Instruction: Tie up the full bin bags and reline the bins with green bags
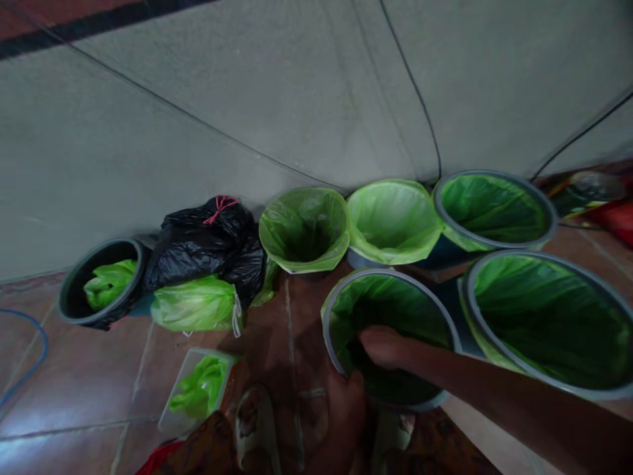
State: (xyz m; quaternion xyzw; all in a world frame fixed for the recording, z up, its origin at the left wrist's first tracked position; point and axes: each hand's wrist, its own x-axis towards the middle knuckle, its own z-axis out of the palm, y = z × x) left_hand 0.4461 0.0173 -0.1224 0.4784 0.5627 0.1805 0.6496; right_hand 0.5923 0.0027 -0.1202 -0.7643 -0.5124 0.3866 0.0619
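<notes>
A trash bin (pixel 448 326) with a grey rim and a green plastic liner (pixel 395 287) stands right before my feet. At its near left edge, my left hand (pixel 349 396) is closed on the rim, the thumb over the top. My right hand (pixel 380 346) reaches down inside the same bin, against the dark liner. Its fingers are lost in shadow, so whether they hold the liner does not show. Close by on the right is another lined bin (pixel 548 316) with a grey rim.
Along the wall stand more lined bins (pixel 304 227), (pixel 395 221) and a grey-rimmed bin (pixel 497 208). To the left are a black garbage bag (pixel 198 254), a packed green bag (pixel 195 303), a dark bin (pixel 66 300) and a clear box (pixel 173 396) with green bags. Cables hang along the wall.
</notes>
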